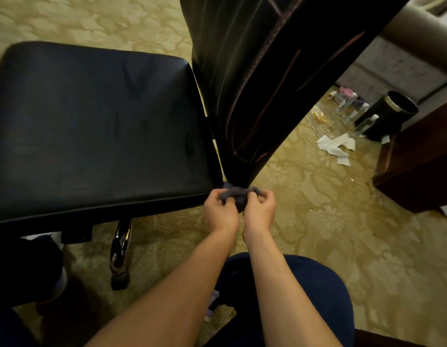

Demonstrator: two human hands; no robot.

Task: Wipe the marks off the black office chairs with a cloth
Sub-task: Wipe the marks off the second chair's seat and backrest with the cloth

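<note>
**Working the cloth round the low corner of the chair back**

Both hands pinch a small crumpled grey-blue cloth point(236, 194) between them, right at the bottom corner of the black padded chair back point(262, 78), where it comes down beside the rear edge of the black leather-look seat cushion point(97, 126). The left hand point(221, 211) has its fingers curled over the cloth's left end; the right hand point(260, 210) grips the right end, thumb and fingers closed on the fabric. The cloth appears stretched between them and touching the corner, though the exact contact is hidden by the fingers.

To do this step well, it seems wise to keep the cloth taut and draw it back and forth around the corner, so the seam and the narrow gap between back and seat both get rubbed. A fresh fold of cloth would probably lift marks better than the bunched part. No marks can be made out on the dark surfaces from here.

Below the seat, a chromed metal chair leg point(121, 246) ends in a dark caster on the patterned yellow-green carpet point(317, 221). Well off to the right lie scattered white tissues point(336, 145), clear plastic bottles point(366, 123) and a black round waste bin point(387, 116), next to a dark wooden furniture piece point(417, 166). None of it blocks the hands; the person's own knee point(292, 296) sits close under the forearms and could limit reach lower down.
</note>
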